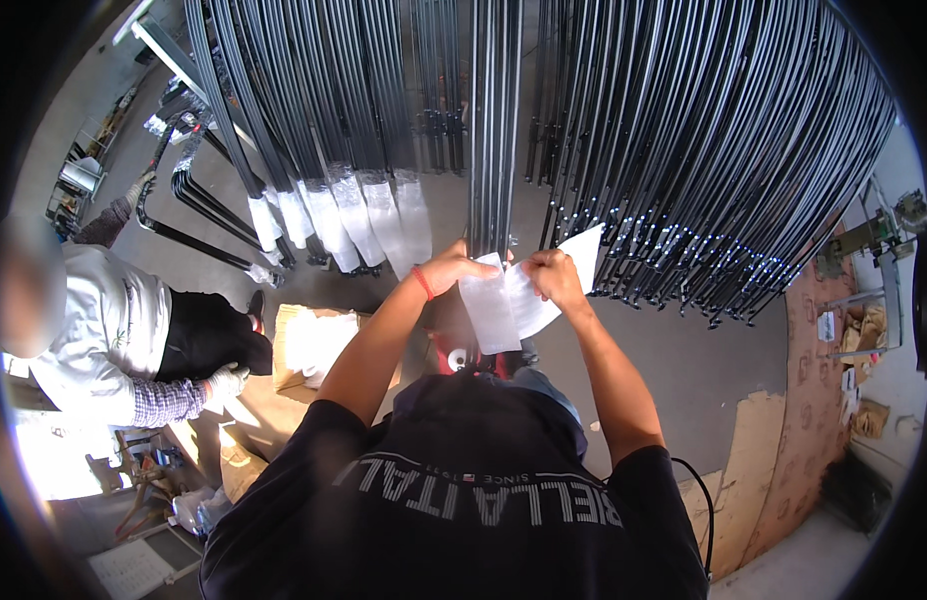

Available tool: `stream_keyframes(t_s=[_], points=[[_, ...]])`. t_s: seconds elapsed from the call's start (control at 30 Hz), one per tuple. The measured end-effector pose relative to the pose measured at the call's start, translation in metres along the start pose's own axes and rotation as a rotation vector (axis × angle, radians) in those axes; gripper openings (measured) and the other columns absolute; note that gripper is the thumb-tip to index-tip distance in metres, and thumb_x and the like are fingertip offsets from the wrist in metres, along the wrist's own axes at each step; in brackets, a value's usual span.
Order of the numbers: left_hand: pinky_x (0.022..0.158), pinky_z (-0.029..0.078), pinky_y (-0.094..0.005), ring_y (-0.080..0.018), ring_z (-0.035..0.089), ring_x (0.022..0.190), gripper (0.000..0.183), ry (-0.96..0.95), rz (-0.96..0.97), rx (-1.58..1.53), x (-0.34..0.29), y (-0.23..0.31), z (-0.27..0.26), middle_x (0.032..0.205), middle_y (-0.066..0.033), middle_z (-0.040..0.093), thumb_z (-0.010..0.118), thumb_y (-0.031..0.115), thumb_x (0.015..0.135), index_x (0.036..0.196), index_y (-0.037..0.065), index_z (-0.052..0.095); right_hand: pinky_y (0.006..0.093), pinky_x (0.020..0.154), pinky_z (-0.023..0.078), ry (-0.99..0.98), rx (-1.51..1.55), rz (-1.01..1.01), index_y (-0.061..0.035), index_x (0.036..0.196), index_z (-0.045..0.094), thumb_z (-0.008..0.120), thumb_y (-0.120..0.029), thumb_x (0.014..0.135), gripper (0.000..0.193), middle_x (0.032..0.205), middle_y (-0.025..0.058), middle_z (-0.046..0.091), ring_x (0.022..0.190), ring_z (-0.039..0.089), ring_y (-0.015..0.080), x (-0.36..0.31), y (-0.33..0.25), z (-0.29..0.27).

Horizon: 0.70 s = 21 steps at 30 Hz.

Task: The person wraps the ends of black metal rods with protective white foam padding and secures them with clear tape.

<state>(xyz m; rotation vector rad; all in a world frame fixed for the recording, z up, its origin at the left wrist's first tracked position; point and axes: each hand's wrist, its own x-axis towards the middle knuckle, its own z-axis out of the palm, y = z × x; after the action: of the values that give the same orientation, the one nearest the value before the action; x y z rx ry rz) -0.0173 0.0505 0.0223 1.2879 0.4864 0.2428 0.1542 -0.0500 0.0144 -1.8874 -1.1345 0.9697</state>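
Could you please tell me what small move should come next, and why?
Probably the right hand should draw the flaring side of the white sheet around the black rods: the left hand holds the sheet at their lower ends, and that side stands out unwrapped.

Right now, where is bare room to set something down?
Grey floor lies bare between the right forearm, the tan cardboard and, above it in view, the right-side black rods. Crowded: around the left hand and right hand, where the white sheet meets the central rods.
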Motion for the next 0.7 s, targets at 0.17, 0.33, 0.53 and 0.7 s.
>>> stream_keyframes(t_s=[0.17,0.33,0.53,0.7], points=[[0.082,0.038,-0.0262,-0.0121,0.052,0.09,0.03,0.007,0.038,0.007,0.002,-0.005,-0.001,0.093,-0.0022,0.058,0.064,0.008,0.071,0.1,0.004,0.058,0.0286,0.041,0.042,0.038,0.022,-0.062,-0.0033,0.07,0.065,0.053,-0.014,0.069,0.016,0.046,0.0078,0.053,0.038,0.051,0.0149,0.002,0.002,0.0],[0.082,0.038,-0.0258,-0.0122,0.052,0.09,0.029,-0.012,0.025,-0.034,0.006,-0.009,0.001,0.092,-0.0014,0.057,0.065,0.008,0.07,0.098,0.004,0.058,0.0254,0.038,0.036,0.266,0.101,-0.202,-0.0005,0.065,0.061,0.054,-0.01,0.073,0.014,0.045,0.0051,0.05,0.038,0.046,0.0103,0.011,0.02,0.02],[0.077,0.041,-0.025,-0.0118,0.054,0.084,0.027,0.053,0.066,-0.052,0.007,-0.015,0.007,0.086,-0.0011,0.058,0.064,0.006,0.07,0.096,0.003,0.058,0.0235,0.057,0.041,0.243,0.691,-0.205,-0.0053,0.075,0.059,0.054,-0.007,0.083,0.009,0.064,-0.0002,0.057,0.063,0.049,0.007,0.002,0.02,0.059],[0.074,0.043,-0.0255,-0.0118,0.055,0.082,0.029,0.12,0.113,0.077,0.003,-0.008,0.013,0.083,-0.002,0.058,0.066,0.008,0.069,0.095,0.001,0.057,0.0289,0.083,0.038,-0.024,1.311,0.023,-0.0089,0.12,0.039,0.047,-0.029,0.088,0.039,0.107,0.0076,0.051,0.093,0.049,0.0166,-0.022,0.013,0.064]])
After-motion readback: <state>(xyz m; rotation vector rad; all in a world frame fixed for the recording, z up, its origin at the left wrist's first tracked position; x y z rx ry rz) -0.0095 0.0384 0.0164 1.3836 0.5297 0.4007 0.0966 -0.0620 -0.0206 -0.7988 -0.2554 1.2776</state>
